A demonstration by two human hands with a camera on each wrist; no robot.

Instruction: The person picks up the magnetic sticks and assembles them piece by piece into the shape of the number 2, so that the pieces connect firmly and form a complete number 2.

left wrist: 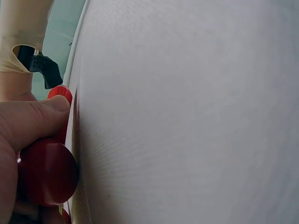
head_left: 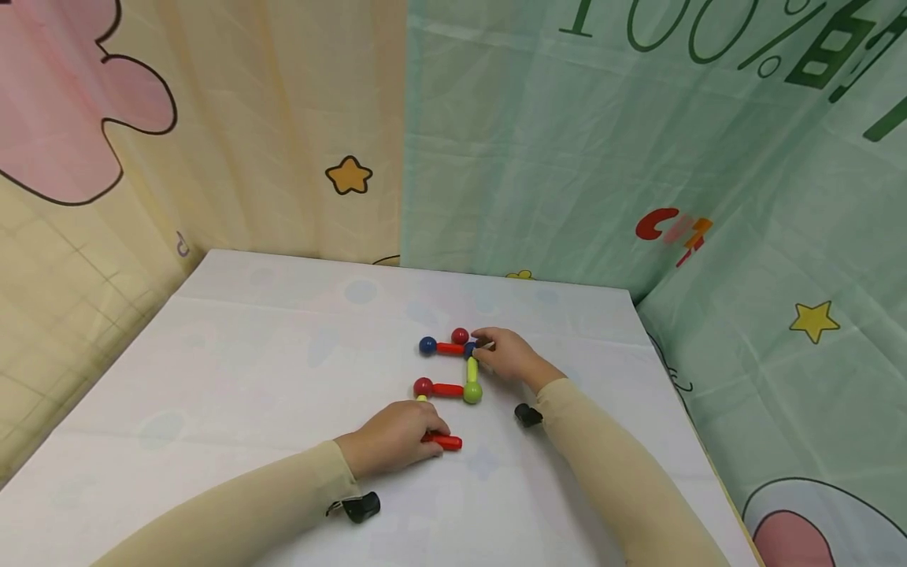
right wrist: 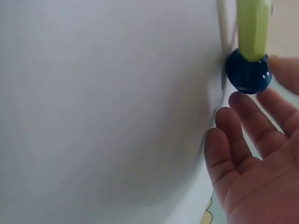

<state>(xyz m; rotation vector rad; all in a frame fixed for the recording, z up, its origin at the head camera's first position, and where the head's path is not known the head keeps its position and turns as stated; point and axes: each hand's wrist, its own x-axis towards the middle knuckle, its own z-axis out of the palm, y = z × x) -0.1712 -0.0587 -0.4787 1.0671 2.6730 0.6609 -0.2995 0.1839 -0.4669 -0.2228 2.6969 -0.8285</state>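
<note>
A chain of coloured balls and rods lies on the table. My left hand (head_left: 397, 435) grips a red rod (head_left: 450, 442) at the near end; the left wrist view shows a dark red ball (left wrist: 48, 171) under the thumb. A yellow-green rod, mostly hidden by that hand, leads to another red ball (head_left: 423, 387). From there a red rod (head_left: 448, 390) meets a green ball (head_left: 472, 392). A yellow-green rod (right wrist: 252, 28) joins this to a blue ball (right wrist: 248, 72), which my right hand (head_left: 509, 354) pinches, its other fingers loosely spread.
Beyond, a red rod (head_left: 450, 349) ends in a second blue ball (head_left: 427, 346), with a red ball (head_left: 460, 336) close by. A white cloth covers the table (head_left: 283, 339). Printed curtains (head_left: 510, 157) hang behind and at the sides. Small black devices (head_left: 362, 507) hang from both sleeves.
</note>
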